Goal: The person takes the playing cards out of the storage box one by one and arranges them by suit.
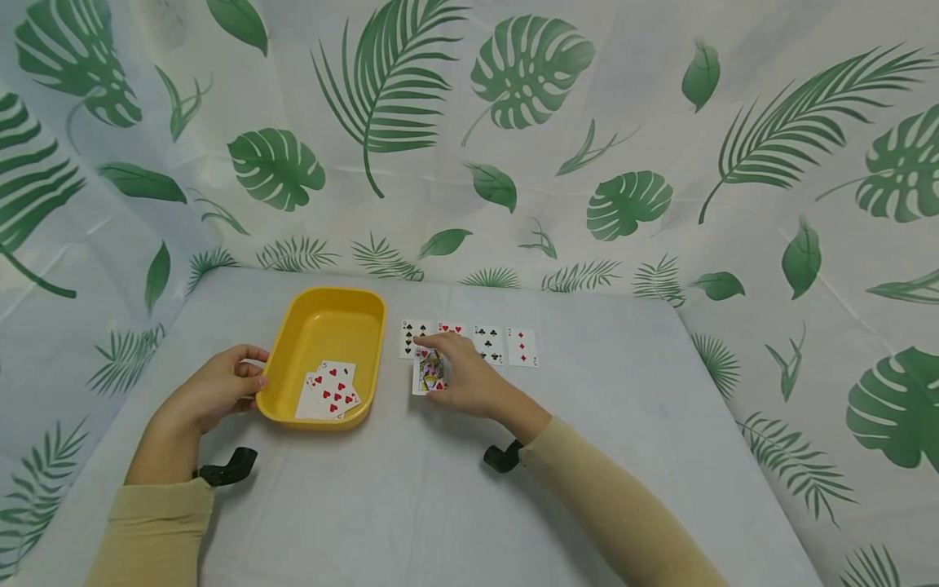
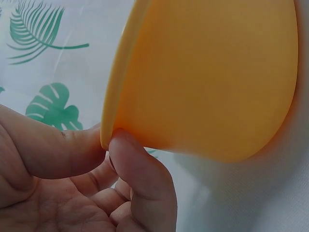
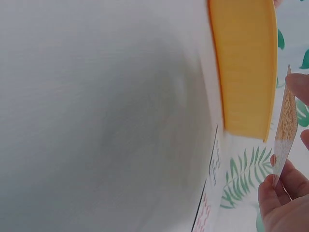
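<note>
My left hand (image 1: 216, 387) pinches the left rim of a yellow plastic tub (image 1: 286, 350) between thumb and forefinger, as the left wrist view shows up close. A few playing cards (image 1: 330, 391), hearts on top, lie overlapping in the tub's near end. To the right of the tub, my right hand (image 1: 473, 377) holds a face card of hearts (image 1: 429, 372) by its edges, face toward the head camera. In the right wrist view this card (image 3: 287, 118) is raised off the table and slightly bowed. Behind it lies a row of several face-up cards (image 1: 522, 347), partly covered by the hand.
A white cloth covers the table (image 1: 623, 456). Leaf-printed sheets (image 1: 543, 163) rise behind and at both sides. Dark wrist-worn pieces (image 1: 231, 467) project from both wrists.
</note>
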